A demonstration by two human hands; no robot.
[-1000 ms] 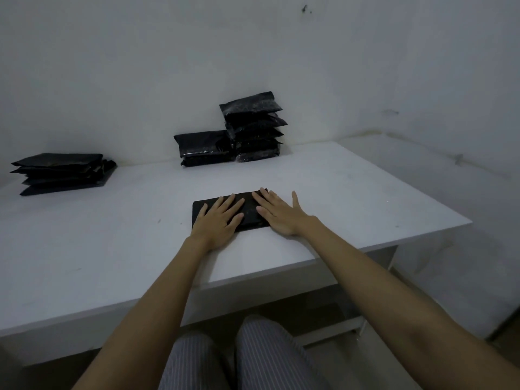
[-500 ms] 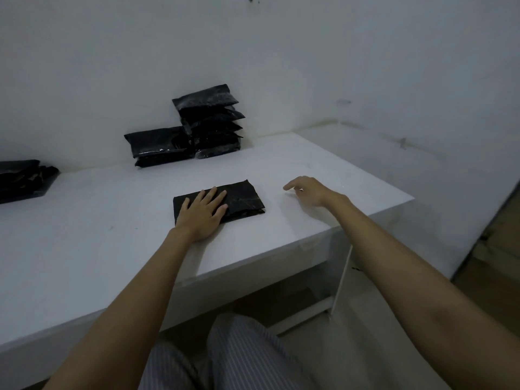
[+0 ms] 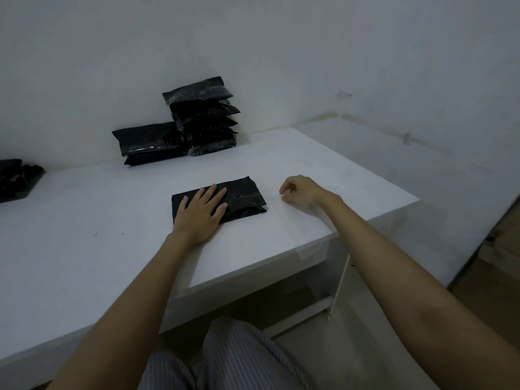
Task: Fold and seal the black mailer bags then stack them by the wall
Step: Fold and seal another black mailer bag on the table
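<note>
A folded black mailer bag [image 3: 242, 197] lies flat on the white table [image 3: 84, 235], near its front edge. My left hand [image 3: 201, 213] presses on the bag's left half with straight, spread fingers. My right hand [image 3: 301, 190] rests on the bare tabletop just right of the bag, fingers loosely curled and holding nothing. By the back wall stands a tall stack of sealed black bags [image 3: 204, 116], with a lower stack [image 3: 149, 143] leaning beside it on the left.
A pile of flat black bags [image 3: 17, 178] sits at the table's far left edge. The table ends at a corner on the right, with floor beyond it. My striped trousers [image 3: 225, 358] show below the front edge.
My right hand lifted off the bag and moved right onto the bare table, where its fingers curled. My left hand stays pressing the bag. The view swung to the right.
</note>
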